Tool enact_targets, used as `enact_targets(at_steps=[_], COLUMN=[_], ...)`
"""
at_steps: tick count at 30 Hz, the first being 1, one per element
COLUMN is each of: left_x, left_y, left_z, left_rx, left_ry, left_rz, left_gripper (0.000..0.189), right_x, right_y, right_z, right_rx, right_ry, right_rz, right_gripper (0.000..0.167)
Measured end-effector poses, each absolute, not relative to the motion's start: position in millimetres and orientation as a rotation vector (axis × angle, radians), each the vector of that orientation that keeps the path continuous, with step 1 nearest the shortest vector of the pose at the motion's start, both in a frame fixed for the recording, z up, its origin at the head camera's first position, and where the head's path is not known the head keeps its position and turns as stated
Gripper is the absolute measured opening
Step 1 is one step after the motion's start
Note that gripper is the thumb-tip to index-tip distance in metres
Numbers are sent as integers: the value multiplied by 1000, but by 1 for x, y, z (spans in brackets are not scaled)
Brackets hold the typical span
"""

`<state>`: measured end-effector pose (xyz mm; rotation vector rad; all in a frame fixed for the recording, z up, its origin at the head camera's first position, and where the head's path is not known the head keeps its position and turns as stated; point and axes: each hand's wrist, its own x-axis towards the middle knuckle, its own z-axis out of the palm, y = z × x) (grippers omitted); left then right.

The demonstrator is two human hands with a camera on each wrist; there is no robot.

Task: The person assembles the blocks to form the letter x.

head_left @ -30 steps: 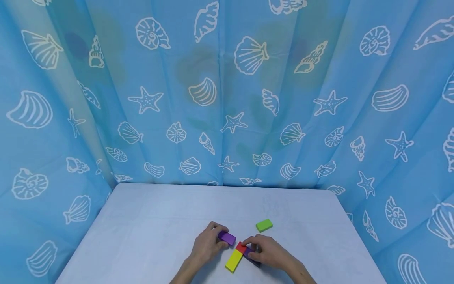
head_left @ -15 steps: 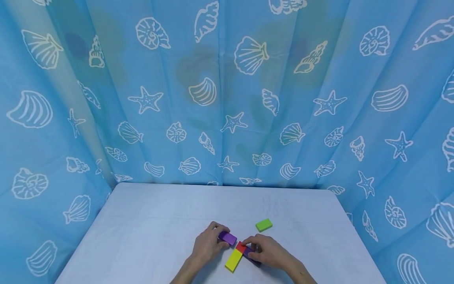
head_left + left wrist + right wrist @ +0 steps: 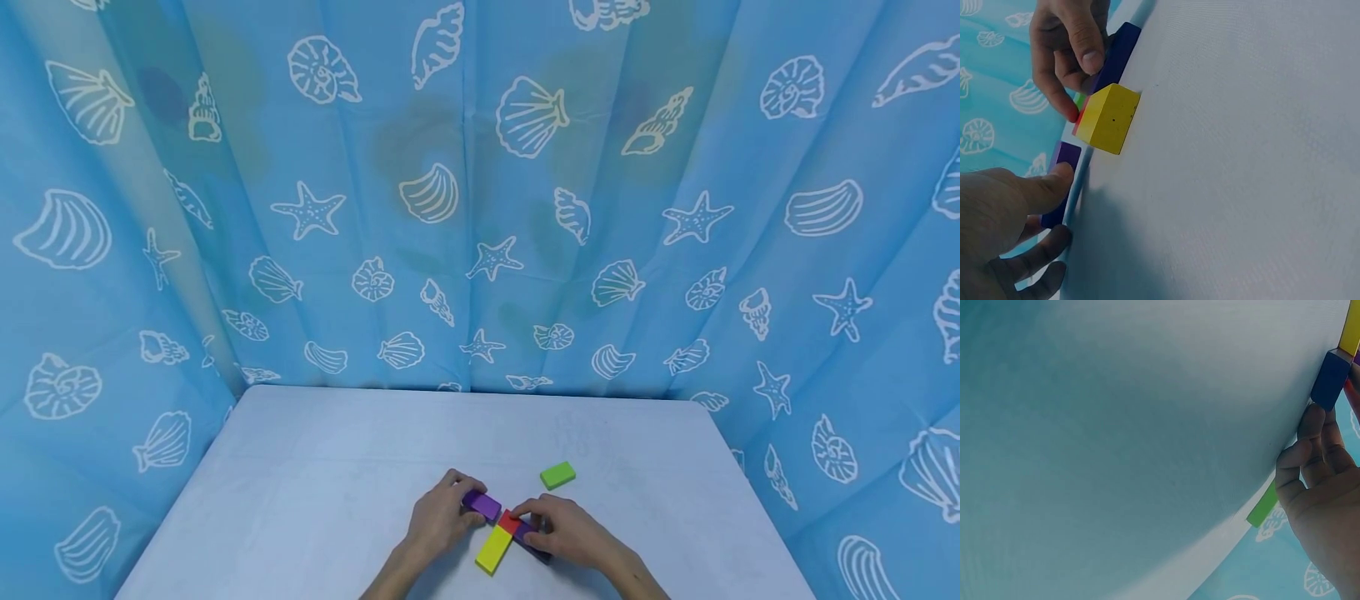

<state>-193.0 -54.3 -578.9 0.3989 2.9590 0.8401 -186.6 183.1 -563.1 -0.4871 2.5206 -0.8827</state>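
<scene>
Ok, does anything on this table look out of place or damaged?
Nothing looks spilled or broken. One small oddity: in the left wrist view, a dark speck stands out against the end of the yellow block. The green block lies apart, though not clearly misplaced.

With twelve o'clock pointing away from the person, the centre block (image 3: 507,523) lies on the table (image 3: 337,450). Against it, the near block (image 3: 493,551) sits at seven and the side block (image 3: 1120,56) at four. The held block (image 3: 482,504), in the left hand (image 3: 442,516), is just apart at ten; the far block (image 3: 558,476), well apart, at one. The right hand (image 3: 570,530) is at three, fingers on the centre and side blocks. The curtain (image 3: 480,208) hangs behind at twelve.
</scene>
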Motion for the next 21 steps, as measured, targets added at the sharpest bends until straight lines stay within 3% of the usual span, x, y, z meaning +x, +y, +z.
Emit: enact_targets(at_steps=[21], left_x=[-194], left_y=[-49], left_z=[-582], left_rx=[423], left_ry=[2969], left_rz=[813], left_gripper=[38], right_x=[-187], right_y=[185], right_z=[-565], right_rx=[-511], right_ry=[2524], right_rz=[-896], right_gripper=[31])
